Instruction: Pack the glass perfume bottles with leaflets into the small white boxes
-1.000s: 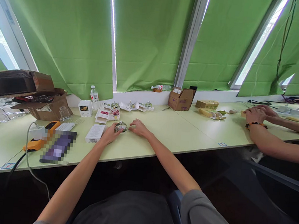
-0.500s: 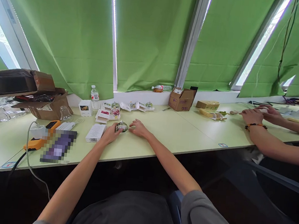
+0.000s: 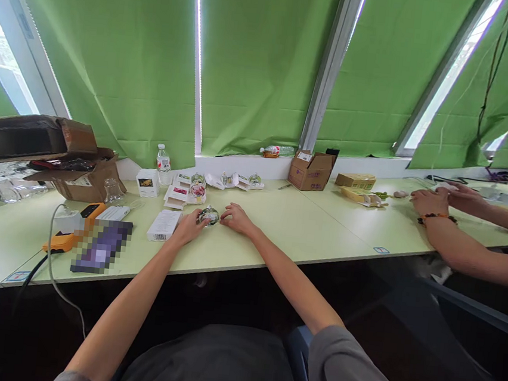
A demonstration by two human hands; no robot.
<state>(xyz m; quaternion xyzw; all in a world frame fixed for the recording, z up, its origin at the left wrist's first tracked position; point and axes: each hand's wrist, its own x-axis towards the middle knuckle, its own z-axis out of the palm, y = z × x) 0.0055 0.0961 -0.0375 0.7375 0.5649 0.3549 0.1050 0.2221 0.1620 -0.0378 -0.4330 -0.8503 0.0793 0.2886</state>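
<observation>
A small round clear-glass ornament (image 3: pixel 209 215) with green and whitish contents rests at the table's near middle. Its left side is gripped between the thumb and fingers of my left hand (image 3: pixel 190 227). Just beside its right edge is my right hand (image 3: pixel 238 219), fingers apart and slightly bent; I cannot tell whether the tips touch the glass. A white carton (image 3: pixel 164 225) with a barcode lies left of my left hand. Beyond it, opened white packages (image 3: pixel 177 195) hold similar round glass pieces.
A white flower-print box (image 3: pixel 147 183) and a plastic bottle (image 3: pixel 163 165) stand behind. Leftward are an orange device (image 3: pixel 62 243), a cable and torn cardboard boxes (image 3: pixel 79 181). A brown carton (image 3: pixel 312 173) sits at the back. Another person's hands (image 3: pixel 433 200) work at the right.
The view has shifted slightly. My hands keep nearly the same pose around the glass ornament, which appears turned a little. The other person's hands have moved slightly.
</observation>
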